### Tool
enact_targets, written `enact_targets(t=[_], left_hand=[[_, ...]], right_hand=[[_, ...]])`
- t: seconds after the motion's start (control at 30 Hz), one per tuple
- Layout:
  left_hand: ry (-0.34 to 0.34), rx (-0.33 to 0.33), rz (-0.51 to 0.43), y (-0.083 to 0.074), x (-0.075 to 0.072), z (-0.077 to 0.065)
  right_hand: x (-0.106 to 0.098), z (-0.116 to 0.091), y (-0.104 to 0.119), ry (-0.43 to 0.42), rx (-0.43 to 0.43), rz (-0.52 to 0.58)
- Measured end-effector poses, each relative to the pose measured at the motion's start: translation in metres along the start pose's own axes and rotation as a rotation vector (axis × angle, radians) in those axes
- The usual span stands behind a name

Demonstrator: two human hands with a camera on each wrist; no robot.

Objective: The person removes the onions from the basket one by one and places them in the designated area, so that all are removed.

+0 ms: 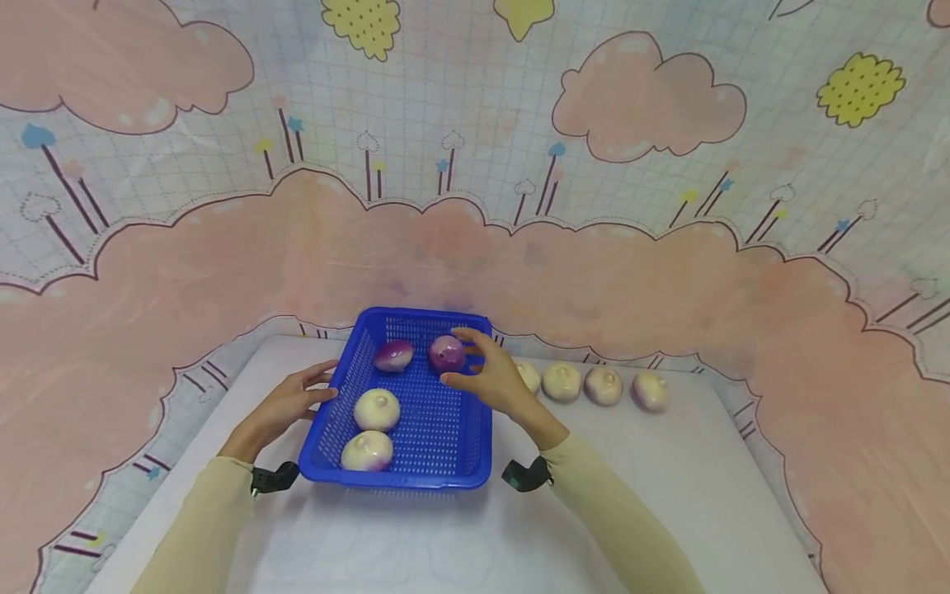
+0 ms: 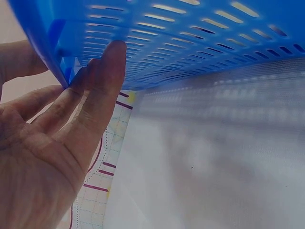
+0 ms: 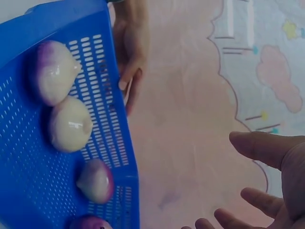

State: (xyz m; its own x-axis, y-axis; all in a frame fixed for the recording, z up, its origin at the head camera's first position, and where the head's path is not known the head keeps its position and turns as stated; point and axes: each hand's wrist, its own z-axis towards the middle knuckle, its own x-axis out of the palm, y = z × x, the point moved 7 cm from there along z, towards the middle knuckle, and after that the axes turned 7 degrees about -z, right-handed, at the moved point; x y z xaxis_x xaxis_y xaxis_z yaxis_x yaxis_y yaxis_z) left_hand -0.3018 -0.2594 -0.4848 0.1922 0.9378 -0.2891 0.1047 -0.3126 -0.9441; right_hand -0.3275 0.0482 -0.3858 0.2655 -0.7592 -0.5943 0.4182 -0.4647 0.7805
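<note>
A blue perforated plastic basket (image 1: 475,445) stands on the white table with several onions inside. Two pale onions (image 1: 377,410) lie along its left side, with a purple-and-white onion (image 1: 394,355) and a purple onion (image 1: 447,354) at the far end. My left hand (image 1: 291,404) holds the basket's left rim; in the left wrist view, its fingers (image 2: 108,71) lie against the slotted outer wall. My right hand (image 1: 497,375) is over the far right corner, beside the purple onion. In the right wrist view its fingers are spread, with nothing held.
To the right of the basket, several pale onions (image 1: 604,385) stand in a row near the table's back edge; the right hand partly hides the nearest. Behind the white table (image 1: 631,495) hangs a cloud-patterned cloth (image 1: 438,256).
</note>
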Motion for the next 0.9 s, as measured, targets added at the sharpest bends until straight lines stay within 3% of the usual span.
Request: enact_targets(t=[0.3, 0.5, 0.7, 0.9], left_hand=[[-0.007, -0.007, 0.009, 0.0, 0.0, 0.0], [-0.008, -0.011, 0.02, 0.001, 0.0, 0.0], [-0.004, -0.004, 0.025, -0.001, -0.001, -0.001], [-0.001, -0.005, 0.027, -0.001, 0.001, 0.0]], right_hand=[[0.032, 0.023, 0.014, 0.184, 0.024, -0.065], [0.054, 0.037, 0.015, 0.31, 0.063, 0.028], [0.081, 0.052, 0.007, 0.434, 0.104, 0.097], [0.105, 0.061, -0.008, 0.535, 0.1, 0.032]])
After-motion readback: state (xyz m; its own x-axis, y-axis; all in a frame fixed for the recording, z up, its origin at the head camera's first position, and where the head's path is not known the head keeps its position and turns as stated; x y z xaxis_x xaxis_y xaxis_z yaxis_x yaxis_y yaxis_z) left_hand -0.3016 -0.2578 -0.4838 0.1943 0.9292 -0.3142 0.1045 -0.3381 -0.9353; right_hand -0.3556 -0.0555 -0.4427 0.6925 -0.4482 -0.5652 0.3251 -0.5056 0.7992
